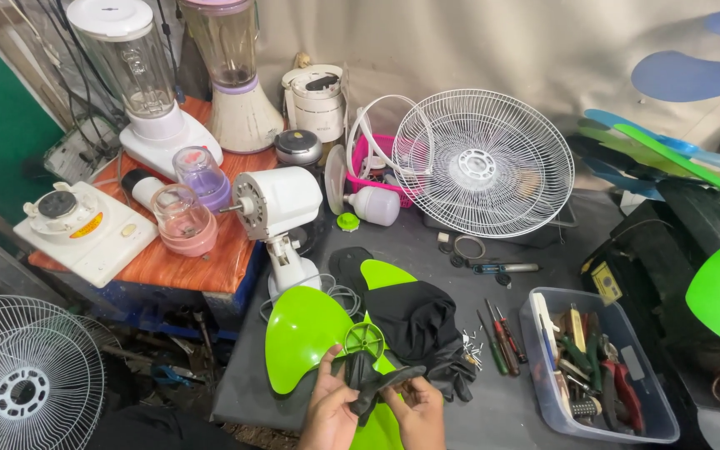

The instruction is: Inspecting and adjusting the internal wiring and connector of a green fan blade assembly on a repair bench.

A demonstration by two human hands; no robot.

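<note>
A dark grey bench [527, 392] is seen from above, crowded with fan parts and tools; a low table with an orange-brown top [185, 262] is set against its left side. A round white wire fan guard [483, 162] is propped upright at the back of the bench; a second white guard [22, 379] is seen lower left, down by the floor. A white fan motor housing [275, 202] on its short neck is stood at the bench's left edge, its shaft pointed left. A bright green fan blade [314, 329] is laid flat at the near edge, its round hub turned upward; a rumpled black cloth [414, 321] is heaped partly over it. A clear plastic tub [597, 375] filled with pliers and other hand tools is placed to the right; several screwdrivers [502, 340] are laid between the tub and the cloth, with a few small screws [470, 343] scattered just beside the cloth. Two blender jugs on white bases are stood at the far left, on the low table. At the bottom centre, a black glove [377, 379] is held over the green blade; the left hand [331, 408] is closed on its lower end; the right hand [422, 408] is pinched on its other edge; the two hands are kept close together, the glove stretched between them.
</note>
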